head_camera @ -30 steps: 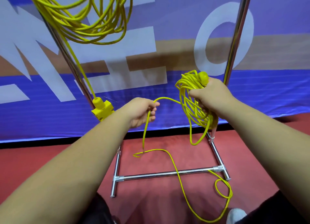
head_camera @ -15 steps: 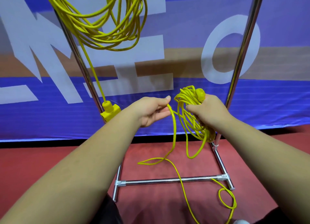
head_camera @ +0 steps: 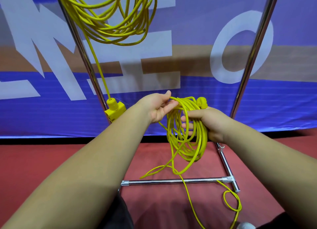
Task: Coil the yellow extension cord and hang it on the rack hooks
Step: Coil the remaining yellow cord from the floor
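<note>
My right hand [head_camera: 205, 123] grips a bundle of yellow cord loops [head_camera: 186, 139] that hangs below it, with a yellow plug [head_camera: 202, 103] sticking up above the fist. My left hand [head_camera: 158, 107] pinches a strand of the same cord at the top of the bundle, right beside my right hand. The loose tail [head_camera: 190, 196] trails down over the rack's base bar to the floor and curls at the right. Another yellow coil [head_camera: 118, 21] hangs high on the rack, its socket block [head_camera: 114, 109] dangling by the left post.
The chrome rack has a left post [head_camera: 80, 48], a right post [head_camera: 253, 52] and a base crossbar [head_camera: 171, 181] on red floor. A blue banner with white letters stands behind it. My shoe tip [head_camera: 245, 225] shows at the bottom right.
My left hand has carried its strand up and right until it meets the bundle in my right hand, adding a loop. The slack on the floor has shortened.
</note>
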A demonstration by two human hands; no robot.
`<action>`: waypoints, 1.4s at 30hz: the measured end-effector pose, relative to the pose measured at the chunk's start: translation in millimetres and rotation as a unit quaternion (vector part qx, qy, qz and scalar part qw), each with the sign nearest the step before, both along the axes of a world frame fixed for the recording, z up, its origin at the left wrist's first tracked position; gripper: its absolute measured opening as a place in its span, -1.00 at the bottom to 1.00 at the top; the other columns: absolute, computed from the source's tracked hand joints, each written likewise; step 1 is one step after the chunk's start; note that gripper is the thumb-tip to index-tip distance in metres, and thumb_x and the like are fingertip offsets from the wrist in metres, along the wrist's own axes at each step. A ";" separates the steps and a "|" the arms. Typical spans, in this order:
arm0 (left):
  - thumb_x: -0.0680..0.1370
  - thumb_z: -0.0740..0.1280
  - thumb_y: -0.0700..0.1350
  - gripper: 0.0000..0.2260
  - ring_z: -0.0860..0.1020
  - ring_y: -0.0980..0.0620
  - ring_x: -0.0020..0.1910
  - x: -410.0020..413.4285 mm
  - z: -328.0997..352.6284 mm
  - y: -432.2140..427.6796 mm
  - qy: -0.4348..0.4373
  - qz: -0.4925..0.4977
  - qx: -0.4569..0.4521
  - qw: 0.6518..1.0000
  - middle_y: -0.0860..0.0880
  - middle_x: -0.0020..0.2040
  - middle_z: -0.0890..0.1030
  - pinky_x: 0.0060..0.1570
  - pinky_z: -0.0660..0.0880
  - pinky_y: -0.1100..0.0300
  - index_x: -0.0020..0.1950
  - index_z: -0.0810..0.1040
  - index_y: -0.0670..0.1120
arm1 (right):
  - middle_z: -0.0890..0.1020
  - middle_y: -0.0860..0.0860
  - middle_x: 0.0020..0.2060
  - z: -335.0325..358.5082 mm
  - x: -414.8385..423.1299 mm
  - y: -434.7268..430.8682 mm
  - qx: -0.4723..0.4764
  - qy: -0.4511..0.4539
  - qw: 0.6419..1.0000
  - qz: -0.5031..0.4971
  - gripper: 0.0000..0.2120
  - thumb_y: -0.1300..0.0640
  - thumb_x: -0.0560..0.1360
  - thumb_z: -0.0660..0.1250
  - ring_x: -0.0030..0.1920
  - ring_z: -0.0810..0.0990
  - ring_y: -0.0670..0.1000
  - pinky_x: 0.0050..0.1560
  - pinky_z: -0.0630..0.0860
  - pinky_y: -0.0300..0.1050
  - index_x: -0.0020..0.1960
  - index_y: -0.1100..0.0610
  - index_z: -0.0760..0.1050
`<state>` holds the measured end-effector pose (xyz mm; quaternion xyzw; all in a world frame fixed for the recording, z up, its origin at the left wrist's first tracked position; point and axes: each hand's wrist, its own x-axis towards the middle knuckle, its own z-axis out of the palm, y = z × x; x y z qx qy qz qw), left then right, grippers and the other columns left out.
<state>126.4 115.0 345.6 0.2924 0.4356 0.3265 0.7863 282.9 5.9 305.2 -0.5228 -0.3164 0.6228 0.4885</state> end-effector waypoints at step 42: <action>0.46 0.60 0.08 -0.73 0.50 0.23 -0.31 -0.3 -50.0 -38.7 0.330 -0.386 0.534 0.676 0.24 -0.29 0.58 -0.23 0.42 0.36 0.01 0.64 -0.02 | 0.63 -0.09 -0.33 23.2 23.8 10.7 0.006 0.140 0.985 -0.103 -0.89 0.07 0.59 0.44 -0.36 0.64 -0.12 -0.34 0.61 -0.17 -0.04 0.11 0.65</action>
